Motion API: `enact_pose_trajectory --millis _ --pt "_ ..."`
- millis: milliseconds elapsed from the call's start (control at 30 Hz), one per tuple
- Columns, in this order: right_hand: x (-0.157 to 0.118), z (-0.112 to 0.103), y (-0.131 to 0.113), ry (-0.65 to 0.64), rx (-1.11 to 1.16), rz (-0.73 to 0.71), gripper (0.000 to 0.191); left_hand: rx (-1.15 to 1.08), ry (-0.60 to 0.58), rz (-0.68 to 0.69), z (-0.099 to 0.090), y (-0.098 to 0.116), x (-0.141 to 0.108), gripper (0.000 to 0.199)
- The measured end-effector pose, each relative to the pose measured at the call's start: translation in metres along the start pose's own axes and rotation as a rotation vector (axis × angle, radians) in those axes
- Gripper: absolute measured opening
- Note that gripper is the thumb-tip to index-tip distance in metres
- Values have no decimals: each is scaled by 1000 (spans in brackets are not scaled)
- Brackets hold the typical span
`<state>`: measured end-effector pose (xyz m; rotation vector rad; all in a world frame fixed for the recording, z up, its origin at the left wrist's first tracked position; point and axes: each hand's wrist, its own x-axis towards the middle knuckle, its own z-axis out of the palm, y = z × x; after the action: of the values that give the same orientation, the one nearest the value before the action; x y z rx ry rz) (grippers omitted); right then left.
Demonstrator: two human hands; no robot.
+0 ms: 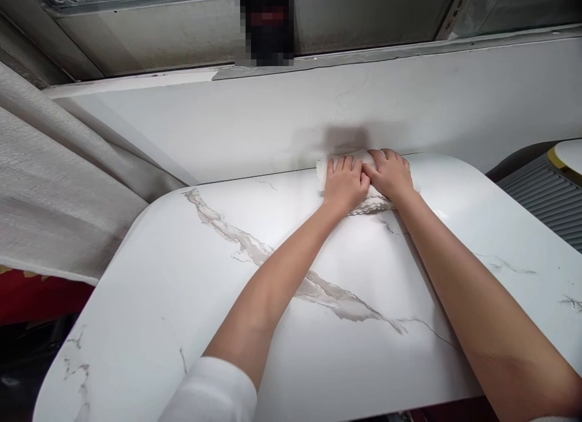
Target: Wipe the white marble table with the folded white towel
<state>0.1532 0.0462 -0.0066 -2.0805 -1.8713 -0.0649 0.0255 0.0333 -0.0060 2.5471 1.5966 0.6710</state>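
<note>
From my seat far away, I look through the head camera and I see two bare hands on one cloth. The cloth (375, 203) is pale, folded and a bit bunched up, with a wavy edge on its near side. It lies flat on the white surface (150, 276), right at the back edge, just beside the wall (254, 122).

My left hand (347, 184) is on the left part of the cloth, palm down. Its fingers are a little apart and laid out on top. My right hand (391, 174) is on the right part of the cloth, palm down too. Its fingers lie over the top, close to each other and bent a little. I cannot tell if the tips pinch the cloth. The two hands are close together on the cloth, with the thumbs side by side in the middle.

The surface is shiny, with a long grey-brown streak (248, 246) left of the cloth and in front of it. My left arm goes over that streak, and a white sleeve (213, 388) shows in front of the cloth, to the left.

Well to the left of the cloth hangs a pale curtain (59, 185). Well to the right is a grey ridged thing (545, 194) with a gold edge. Behind the cloth, above the wall, I see a window frame (150, 40).
</note>
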Motion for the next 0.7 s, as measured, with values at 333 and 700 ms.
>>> enact_pose_trajectory --millis 333,700 --pt "-23 -6 -20 -57 15 -43 58 62 13 -62 -9 -2 -29 42" --pt "-107 -29 -15 -89 -47 -117 59 190 3 -6 -25 32 -105 46"
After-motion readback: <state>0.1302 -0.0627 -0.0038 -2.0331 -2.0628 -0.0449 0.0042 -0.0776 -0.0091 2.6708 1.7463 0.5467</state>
